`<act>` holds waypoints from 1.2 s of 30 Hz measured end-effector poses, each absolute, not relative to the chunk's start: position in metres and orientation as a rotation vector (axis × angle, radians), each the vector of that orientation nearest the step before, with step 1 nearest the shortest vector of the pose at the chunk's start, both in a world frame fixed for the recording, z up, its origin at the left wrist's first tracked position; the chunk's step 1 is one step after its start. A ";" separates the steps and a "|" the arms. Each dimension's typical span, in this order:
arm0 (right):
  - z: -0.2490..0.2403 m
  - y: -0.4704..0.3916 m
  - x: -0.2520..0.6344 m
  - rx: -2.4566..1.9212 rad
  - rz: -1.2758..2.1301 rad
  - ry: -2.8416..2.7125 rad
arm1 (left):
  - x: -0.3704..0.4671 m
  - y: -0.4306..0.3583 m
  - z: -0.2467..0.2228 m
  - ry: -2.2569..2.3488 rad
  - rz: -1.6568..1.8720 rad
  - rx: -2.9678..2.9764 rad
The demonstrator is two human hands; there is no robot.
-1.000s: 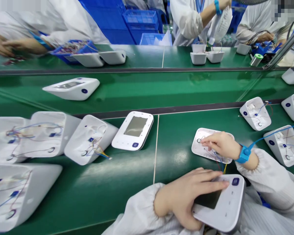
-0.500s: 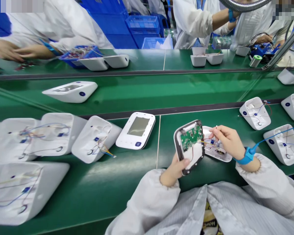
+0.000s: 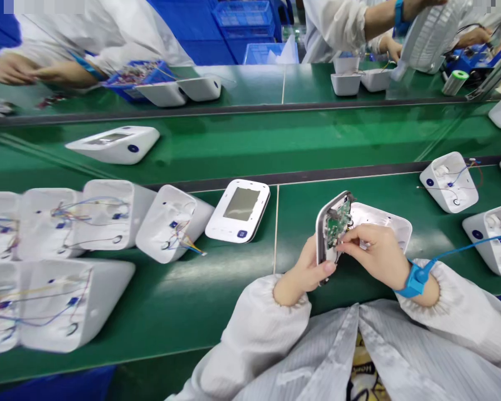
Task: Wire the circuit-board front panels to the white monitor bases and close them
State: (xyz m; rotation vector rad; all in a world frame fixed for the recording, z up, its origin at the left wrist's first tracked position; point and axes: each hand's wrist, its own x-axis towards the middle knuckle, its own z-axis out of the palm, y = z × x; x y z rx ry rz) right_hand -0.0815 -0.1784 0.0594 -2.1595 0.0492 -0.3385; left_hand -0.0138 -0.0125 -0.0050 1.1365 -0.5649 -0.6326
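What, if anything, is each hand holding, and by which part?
Left hand: the panel, by its lower end. Right hand: fingertips at the circuit board; whether they grip anything cannot be told.

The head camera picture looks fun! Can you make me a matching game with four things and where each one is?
Things:
1. Blue wrist strap
2. Circuit-board panel
3. Loose screen panel
4. Blue parts bin

Places:
A. Held in the left hand
B. On the far bench, near a co-worker's hands
C. Around the wrist of the right hand
D. Lying face up on the near green worktop

Right pairs: 1-C, 2-A, 3-D, 4-B
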 end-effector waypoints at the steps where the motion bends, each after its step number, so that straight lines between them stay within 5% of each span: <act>1: 0.060 -0.177 -0.081 -2.130 -0.334 0.043 | -0.010 -0.014 -0.003 -0.650 -0.597 1.156; 8: 0.059 -0.173 -0.077 -1.995 -0.187 0.243 | 0.011 -0.021 0.003 -0.906 -0.542 1.153; 17: 0.067 -0.172 -0.069 -1.912 -0.083 0.375 | -0.003 -0.017 0.015 -0.411 -0.862 1.066; 24: 0.069 -0.177 -0.069 -1.885 -0.037 0.419 | -0.025 -0.021 0.007 -0.182 -0.797 1.042; 36: 0.075 -0.186 -0.063 -1.683 -0.003 0.371 | 0.010 -0.019 0.024 -0.705 -0.733 1.260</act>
